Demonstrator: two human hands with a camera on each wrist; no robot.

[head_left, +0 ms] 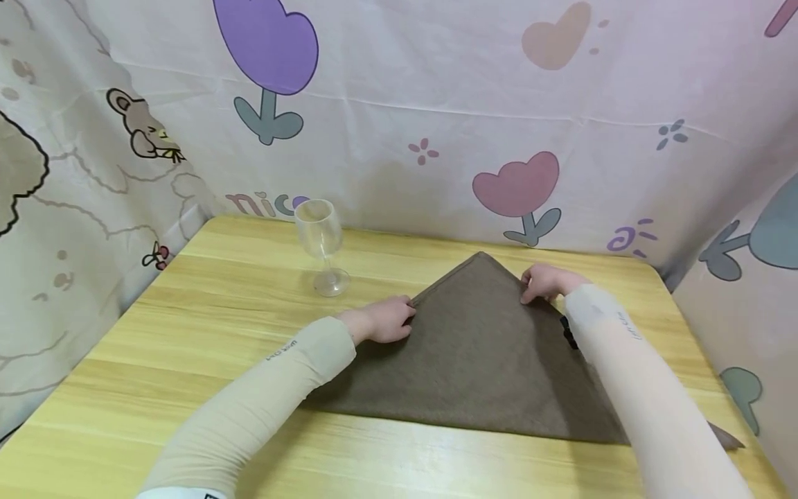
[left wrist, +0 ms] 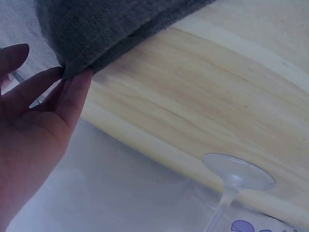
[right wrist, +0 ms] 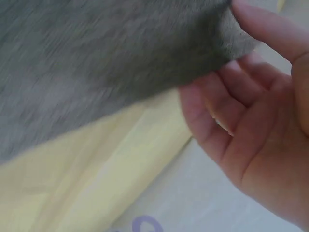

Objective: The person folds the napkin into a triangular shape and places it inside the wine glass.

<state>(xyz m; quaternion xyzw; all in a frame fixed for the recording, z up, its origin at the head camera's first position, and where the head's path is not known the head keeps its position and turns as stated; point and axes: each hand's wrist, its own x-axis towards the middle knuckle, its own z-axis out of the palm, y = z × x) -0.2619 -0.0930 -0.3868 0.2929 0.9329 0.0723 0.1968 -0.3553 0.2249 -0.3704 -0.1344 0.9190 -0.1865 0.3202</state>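
A brown cloth (head_left: 461,367), folded into a large triangle, lies on the table with its peak toward the back wall. At its left slanting edge is my left hand (head_left: 385,320); in the left wrist view its fingertips touch the edge of the cloth (left wrist: 101,29), while the thumb (left wrist: 14,58) stands apart from it. On the right slanting edge my right hand (head_left: 547,283) pinches the cloth. The right wrist view shows the thumb (right wrist: 270,29) on one face of the cloth (right wrist: 96,63) and the fingers tucked beneath its edge.
A clear stemmed wine glass (head_left: 319,232) stands upright at the back left of the wooden table (head_left: 206,305). Behind the table hangs a printed curtain (head_left: 399,104). A cloth tip (head_left: 726,436) reaches toward the table's right edge, partly hidden by the right sleeve (head_left: 648,388).
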